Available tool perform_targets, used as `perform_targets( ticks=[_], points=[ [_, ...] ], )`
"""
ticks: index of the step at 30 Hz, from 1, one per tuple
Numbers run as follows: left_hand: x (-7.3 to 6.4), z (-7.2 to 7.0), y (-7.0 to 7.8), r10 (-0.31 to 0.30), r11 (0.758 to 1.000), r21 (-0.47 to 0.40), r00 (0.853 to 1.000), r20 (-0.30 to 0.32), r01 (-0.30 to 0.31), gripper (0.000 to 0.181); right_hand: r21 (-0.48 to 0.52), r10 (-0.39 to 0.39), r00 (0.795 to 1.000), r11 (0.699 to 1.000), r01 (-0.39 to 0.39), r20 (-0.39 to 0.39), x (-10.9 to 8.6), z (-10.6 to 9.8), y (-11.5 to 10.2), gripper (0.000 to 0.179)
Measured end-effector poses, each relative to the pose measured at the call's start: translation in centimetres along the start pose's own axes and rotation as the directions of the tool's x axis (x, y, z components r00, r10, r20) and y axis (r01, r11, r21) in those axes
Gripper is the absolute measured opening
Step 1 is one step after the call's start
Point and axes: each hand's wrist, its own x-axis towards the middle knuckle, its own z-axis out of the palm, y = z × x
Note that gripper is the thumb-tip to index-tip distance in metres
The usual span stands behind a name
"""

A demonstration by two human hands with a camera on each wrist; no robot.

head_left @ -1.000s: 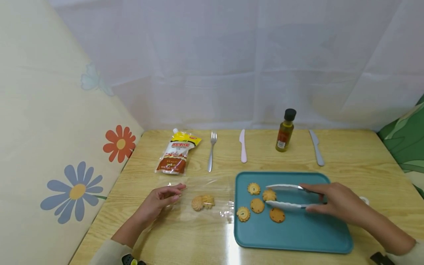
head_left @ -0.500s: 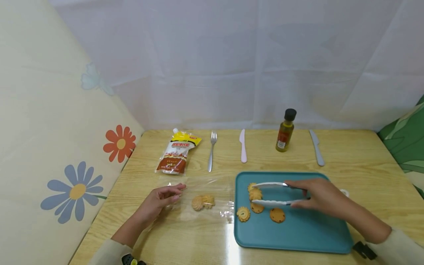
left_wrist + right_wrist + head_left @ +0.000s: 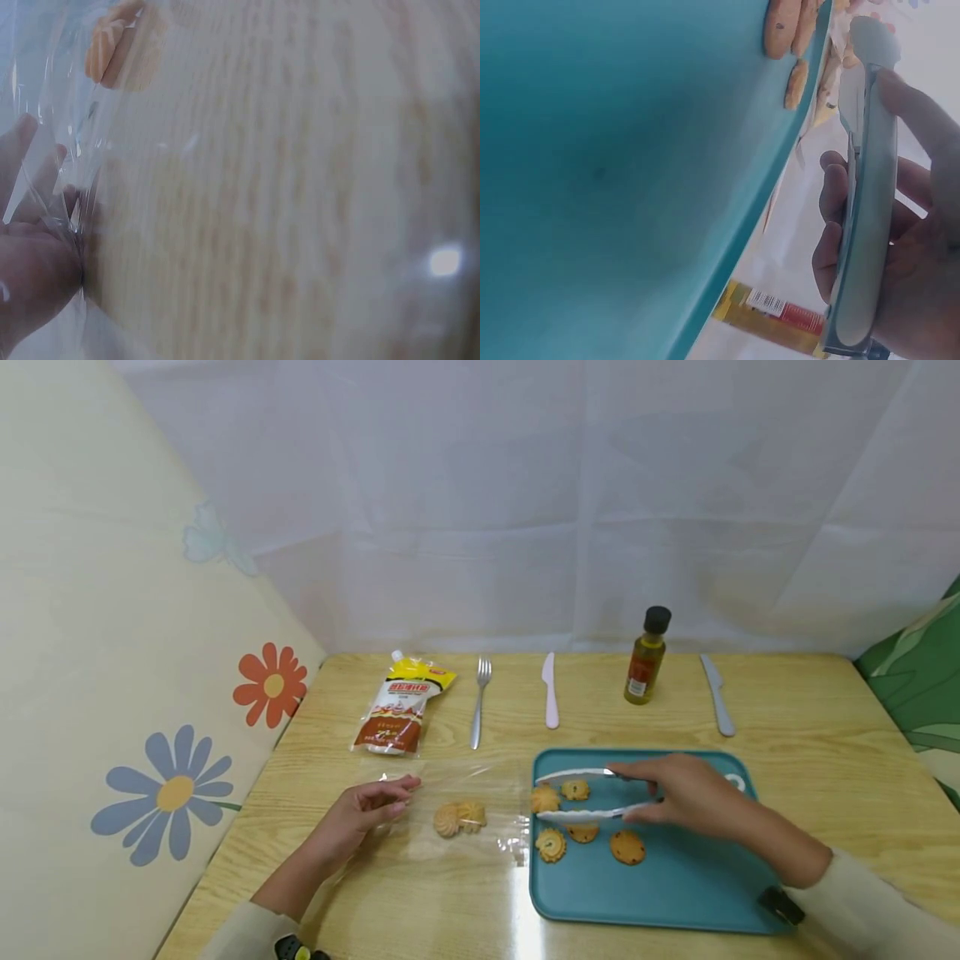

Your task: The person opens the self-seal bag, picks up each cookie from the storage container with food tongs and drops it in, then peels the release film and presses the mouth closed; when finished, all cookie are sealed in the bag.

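My right hand (image 3: pixel 690 795) grips white-tipped tongs (image 3: pixel 581 817) over the left part of a teal tray (image 3: pixel 675 885). Between the tong tips is a ridged golden cookie (image 3: pixel 544 799), close to the tray's left rim. Several other cookies lie on the tray, among them a flower-shaped one (image 3: pixel 551 845) and a round one with dark bits (image 3: pixel 627 847). Left of the tray, a clear plastic bag (image 3: pixel 491 777) lies flat with two cookies (image 3: pixel 459 818) inside. My left hand (image 3: pixel 369 812) holds the bag's left side, and film creases gather at the fingers (image 3: pixel 49 169) in the left wrist view.
Along the back of the table stand or lie a yellow, white and brown spouted pouch (image 3: pixel 401 706), a fork (image 3: pixel 480 702), a pink knife (image 3: pixel 551 693), an oil bottle (image 3: pixel 645 664) and a grey knife (image 3: pixel 717 695). A white cloth (image 3: pixel 465 510) hangs behind.
My right hand has moved left across the tray, taking the tongs and the cookie between their tips to the tray's left rim. The left hand and the bag stay where they were.
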Motion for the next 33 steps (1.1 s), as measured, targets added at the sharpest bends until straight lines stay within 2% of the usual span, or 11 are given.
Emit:
perform_targets(
  ticks=[9,16,24,33],
  points=[
    [-0.1,0.0,0.0,-0.005,1.0,0.002,1.0,-0.004,0.005,0.035,0.024,0.005,0.999,1.0,-0.006,0.048,2.3,0.4,-1.4,0.065],
    [0.0,0.0,-0.1,-0.004,1.0,0.006,1.0,-0.008,0.004,0.036,0.023,-0.062,0.997,0.998,0.061,0.041,4.0,1.1,-2.0,0.063],
    [-0.1,0.0,0.0,-0.006,1.0,0.014,1.0,-0.01,0.006,0.036,-0.002,-0.101,0.994,0.995,0.101,0.05,5.8,1.9,-3.2,0.063],
    [-0.1,0.0,0.0,0.004,1.0,0.013,1.0,-0.007,-0.004,0.036,0.024,-0.124,0.989,0.992,0.123,0.081,7.5,2.9,-4.4,0.063]
  ],
)
